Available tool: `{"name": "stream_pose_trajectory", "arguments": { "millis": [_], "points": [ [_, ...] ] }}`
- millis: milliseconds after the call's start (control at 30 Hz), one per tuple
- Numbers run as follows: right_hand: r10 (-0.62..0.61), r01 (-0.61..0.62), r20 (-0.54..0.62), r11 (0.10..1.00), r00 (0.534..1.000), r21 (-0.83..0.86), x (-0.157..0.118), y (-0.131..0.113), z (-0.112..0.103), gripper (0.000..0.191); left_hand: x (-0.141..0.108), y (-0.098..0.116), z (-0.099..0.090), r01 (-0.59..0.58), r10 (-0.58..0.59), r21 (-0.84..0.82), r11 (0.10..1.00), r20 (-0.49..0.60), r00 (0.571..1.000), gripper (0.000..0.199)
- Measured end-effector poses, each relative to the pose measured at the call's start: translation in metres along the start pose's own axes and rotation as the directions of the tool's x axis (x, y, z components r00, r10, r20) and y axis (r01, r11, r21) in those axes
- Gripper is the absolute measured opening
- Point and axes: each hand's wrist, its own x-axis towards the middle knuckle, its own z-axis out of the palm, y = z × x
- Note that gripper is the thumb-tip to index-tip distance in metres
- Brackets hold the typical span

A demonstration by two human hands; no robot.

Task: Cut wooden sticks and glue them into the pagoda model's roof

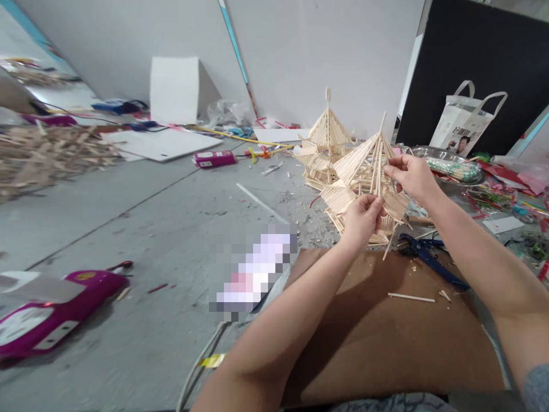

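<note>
A small pavilion of thin wooden sticks with a pointed roof stands at the back edge of the brown cardboard. At the front of its roof, my left hand has its fingers pinched on the lower ends of some sticks. Higher up, on the roof's right side, my right hand is closed with thumb and fingertips at a stick. Just behind is a second stick pavilion with a similar pointed roof. Blue pliers and a loose stick lie by my right forearm.
Left of the cardboard lies a blurred-out phone with a cable. Magenta power strips rest on the grey surface, and a stick pile is at far left. A metal tray, white bag and scraps are at right.
</note>
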Motion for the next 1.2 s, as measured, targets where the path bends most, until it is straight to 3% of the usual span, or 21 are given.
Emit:
{"name": "stream_pose_trajectory", "arguments": {
  "millis": [200, 267, 467, 633, 800, 900, 1000, 1100, 1167, 1200],
  "points": [
    [-0.168, 0.141, -0.170, 0.977, 0.971, -0.160, -0.018, -0.006, -0.010, 0.022, -0.005, -0.002, 0.004, -0.019, 0.017, 0.088, 0.996, 0.032, 0.999, 0.027],
    [-0.174, 0.142, -0.167, 0.972, 0.971, -0.185, -0.024, -0.004, -0.012, 0.022, -0.007, -0.003, 0.005, -0.012, 0.007, 0.099, 0.995, 0.050, 0.999, 0.027],
    [-0.042, 0.041, -0.010, 0.998, 0.999, -0.053, -0.042, 0.003, -0.015, 0.023, -0.014, -0.003, 0.009, 0.007, -0.026, 0.159, 0.987, 0.117, 0.993, 0.025],
    [0.193, -0.189, -0.013, 0.971, 0.981, 0.148, -0.073, 0.018, -0.046, 0.024, -0.020, -0.003, 0.008, 0.039, -0.059, 0.171, 0.985, 0.113, 0.992, 0.029],
    [0.383, -0.375, 0.141, 0.924, 0.913, -0.082, -0.103, 0.071, -0.068, 0.028, -0.018, -0.004, 0.007, 0.148, -0.152, -0.067, 0.987, -0.049, 0.987, 0.017],
    [0.395, -0.354, 0.189, 0.910, 0.899, -0.217, -0.111, 0.095, -0.068, 0.034, -0.017, -0.004, 0.007, 0.169, -0.185, -0.156, 0.973, -0.092, 0.979, 0.016],
    [0.406, -0.327, 0.208, 0.885, 0.890, -0.332, -0.111, 0.103, -0.076, 0.040, -0.017, -0.001, 0.006, 0.192, -0.215, -0.205, 0.960, -0.099, 0.972, 0.023],
    [0.392, -0.311, 0.031, 0.772, 0.919, -0.554, -0.109, 0.108, -0.098, 0.044, -0.016, 0.004, 0.005, 0.209, -0.239, -0.269, 0.940, -0.084, 0.967, 0.028],
    [0.355, -0.371, -0.181, 0.598, 0.917, -0.710, -0.112, 0.116, -0.119, 0.042, -0.015, 0.007, 0.004, 0.203, -0.236, -0.308, 0.930, -0.074, 0.969, 0.029],
    [0.365, -0.426, -0.263, 0.497, 0.893, -0.756, -0.114, 0.122, -0.129, 0.043, -0.014, 0.009, 0.003, 0.197, -0.232, -0.323, 0.926, -0.073, 0.970, 0.030]
  ]
}}
